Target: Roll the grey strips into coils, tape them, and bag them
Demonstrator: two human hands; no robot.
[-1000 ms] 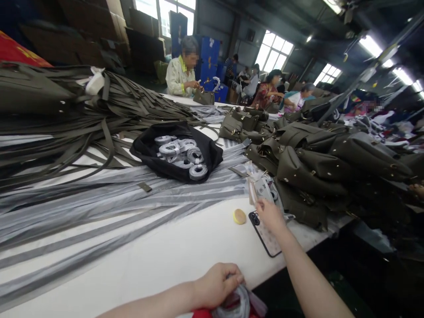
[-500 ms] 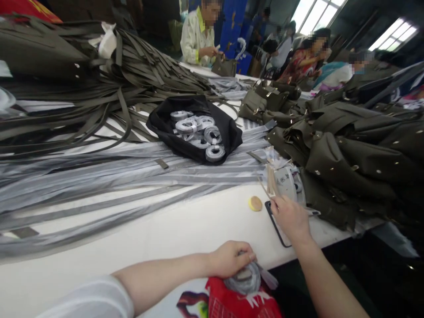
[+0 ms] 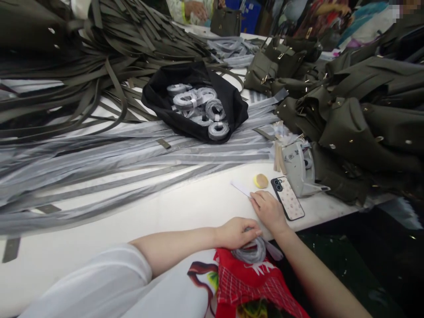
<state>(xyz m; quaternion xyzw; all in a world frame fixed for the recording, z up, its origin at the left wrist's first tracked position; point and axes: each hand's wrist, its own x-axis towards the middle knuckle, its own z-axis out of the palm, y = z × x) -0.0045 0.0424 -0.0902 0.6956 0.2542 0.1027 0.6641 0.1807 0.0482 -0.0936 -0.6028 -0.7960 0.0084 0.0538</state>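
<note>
My left hand [image 3: 236,233] grips a coil of grey strip [image 3: 251,253] at the table's front edge, against the red apron. The coil's loose end sticks out to the right. My right hand [image 3: 270,213] pinches a thin white strip [image 3: 240,188], which points up and left over the white table. Just beyond that hand lie a round yellow-and-tan piece [image 3: 260,181] and a phone [image 3: 287,198] in a patterned case. Further back, an open black bag [image 3: 162,117] holds several similar coils [image 3: 218,130] with white bands around them.
Long grey strips [image 3: 139,179] stretch across the table on the left. Dark olive straps [image 3: 132,39] are heaped behind them. Olive bags [image 3: 371,123] are piled on the right, beside a pale plastic device [image 3: 296,170] and tan strips [image 3: 279,159]. Other people sit at the far side.
My right hand has moved from beside the tan strips back toward my left hand, bringing the white strip and uncovering the phone. The view has tilted down. My left hand still holds the coil.
</note>
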